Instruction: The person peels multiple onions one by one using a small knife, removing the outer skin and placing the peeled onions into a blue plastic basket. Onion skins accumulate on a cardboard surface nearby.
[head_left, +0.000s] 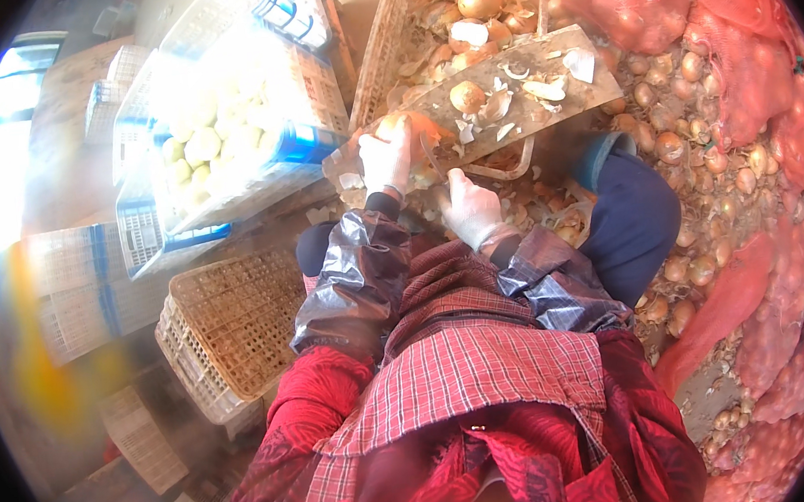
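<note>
My left hand (384, 161), in a white glove, grips an onion (421, 126) at the near left end of a wooden board (569, 116). In my gloved right hand (471, 207) is a knife, and its blade (431, 154) stands close to the right side of that onion. On the board lie another onion (467, 97) and several scraps of peel (544, 88). The board rests across a plastic crate (373, 67) of unpeeled onions (479, 2). Part of the held onion is hidden by my fingers.
At the left stands a blue-and-white crate (306, 143) of peeled onions (203, 145), partly washed out by glare. Stacked brown crates (236, 323) sit by my left side. Loose onions (669, 147) and red mesh sacks (752, 70) cover the right. Peel (556, 212) lies below the board.
</note>
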`<state>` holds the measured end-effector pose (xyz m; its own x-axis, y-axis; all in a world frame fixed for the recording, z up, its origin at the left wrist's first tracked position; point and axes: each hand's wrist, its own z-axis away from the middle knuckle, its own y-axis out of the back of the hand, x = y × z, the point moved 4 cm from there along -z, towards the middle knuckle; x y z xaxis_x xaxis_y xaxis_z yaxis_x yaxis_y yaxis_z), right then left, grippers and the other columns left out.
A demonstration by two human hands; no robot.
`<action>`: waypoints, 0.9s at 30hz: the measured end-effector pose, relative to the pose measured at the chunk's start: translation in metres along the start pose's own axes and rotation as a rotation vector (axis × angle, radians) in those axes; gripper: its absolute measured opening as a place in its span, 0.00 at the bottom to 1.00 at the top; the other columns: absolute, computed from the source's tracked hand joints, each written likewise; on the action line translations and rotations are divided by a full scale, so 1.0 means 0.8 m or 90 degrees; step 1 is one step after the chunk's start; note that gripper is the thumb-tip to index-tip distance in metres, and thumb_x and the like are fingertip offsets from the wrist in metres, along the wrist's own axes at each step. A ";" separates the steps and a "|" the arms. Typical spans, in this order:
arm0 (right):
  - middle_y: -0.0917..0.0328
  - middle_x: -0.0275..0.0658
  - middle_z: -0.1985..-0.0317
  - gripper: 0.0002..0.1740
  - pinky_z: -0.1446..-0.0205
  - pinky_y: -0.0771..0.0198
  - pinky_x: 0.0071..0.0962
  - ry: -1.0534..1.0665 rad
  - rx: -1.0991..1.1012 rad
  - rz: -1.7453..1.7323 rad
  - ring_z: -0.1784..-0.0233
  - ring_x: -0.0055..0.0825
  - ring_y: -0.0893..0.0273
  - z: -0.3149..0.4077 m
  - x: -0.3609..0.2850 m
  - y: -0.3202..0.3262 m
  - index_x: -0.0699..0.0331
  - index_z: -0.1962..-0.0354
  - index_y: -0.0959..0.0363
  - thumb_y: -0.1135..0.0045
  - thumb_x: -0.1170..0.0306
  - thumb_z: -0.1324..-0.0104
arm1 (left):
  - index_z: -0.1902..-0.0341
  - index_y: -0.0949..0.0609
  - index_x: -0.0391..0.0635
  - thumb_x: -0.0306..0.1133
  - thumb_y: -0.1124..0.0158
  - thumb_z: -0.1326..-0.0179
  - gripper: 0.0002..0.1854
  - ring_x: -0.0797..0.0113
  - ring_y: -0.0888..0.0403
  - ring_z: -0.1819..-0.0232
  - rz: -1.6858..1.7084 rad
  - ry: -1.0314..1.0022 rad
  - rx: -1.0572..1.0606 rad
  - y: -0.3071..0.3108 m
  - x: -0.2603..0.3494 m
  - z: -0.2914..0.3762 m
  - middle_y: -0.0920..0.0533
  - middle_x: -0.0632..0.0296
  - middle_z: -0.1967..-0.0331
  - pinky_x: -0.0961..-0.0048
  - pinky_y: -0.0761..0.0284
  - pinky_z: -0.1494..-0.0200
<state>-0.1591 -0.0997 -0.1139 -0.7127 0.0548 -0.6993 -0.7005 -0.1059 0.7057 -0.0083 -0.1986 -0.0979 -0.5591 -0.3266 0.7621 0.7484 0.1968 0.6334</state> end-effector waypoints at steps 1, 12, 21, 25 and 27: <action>0.19 0.51 0.70 0.18 0.66 0.24 0.49 0.001 0.001 0.028 0.71 0.51 0.19 -0.001 0.000 0.002 0.62 0.58 0.35 0.49 0.56 0.32 | 0.52 0.26 0.23 0.55 0.29 0.45 0.40 0.49 0.17 0.55 -0.003 0.010 0.008 -0.001 0.006 0.005 0.18 0.37 0.57 0.61 0.23 0.51; 0.19 0.52 0.66 0.20 0.70 0.24 0.43 -0.062 -0.079 -0.244 0.73 0.45 0.20 -0.048 0.013 0.016 0.64 0.53 0.31 0.52 0.55 0.30 | 0.49 0.27 0.25 0.57 0.30 0.46 0.41 0.43 0.20 0.50 -0.073 0.030 0.035 -0.010 0.004 0.011 0.21 0.35 0.52 0.57 0.25 0.46; 0.29 0.32 0.73 0.18 0.86 0.42 0.19 -0.471 -0.341 -0.963 0.86 0.17 0.38 -0.032 0.048 0.020 0.61 0.57 0.30 0.50 0.53 0.27 | 0.38 0.33 0.27 0.50 0.28 0.44 0.42 0.50 0.24 0.43 0.031 -0.049 -0.066 0.005 -0.023 0.004 0.25 0.40 0.44 0.62 0.28 0.41; 0.30 0.33 0.74 0.18 0.85 0.40 0.19 -0.420 -0.393 -0.892 0.86 0.19 0.36 -0.020 0.056 0.025 0.62 0.56 0.31 0.47 0.55 0.29 | 0.34 0.36 0.28 0.48 0.28 0.44 0.45 0.53 0.27 0.38 0.092 -0.056 -0.127 0.014 -0.017 0.008 0.28 0.40 0.40 0.64 0.30 0.37; 0.32 0.31 0.77 0.18 0.85 0.40 0.20 -0.310 -0.401 -0.623 0.87 0.19 0.36 -0.014 0.038 0.046 0.62 0.55 0.32 0.46 0.55 0.29 | 0.32 0.37 0.28 0.48 0.28 0.44 0.46 0.53 0.28 0.37 0.089 -0.051 -0.138 0.016 -0.019 0.007 0.29 0.40 0.38 0.64 0.31 0.36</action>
<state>-0.2061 -0.1133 -0.1104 0.0601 0.7223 -0.6890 -0.8987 -0.2613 -0.3523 0.0077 -0.1857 -0.1003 -0.4646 -0.2337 0.8541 0.8746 0.0297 0.4839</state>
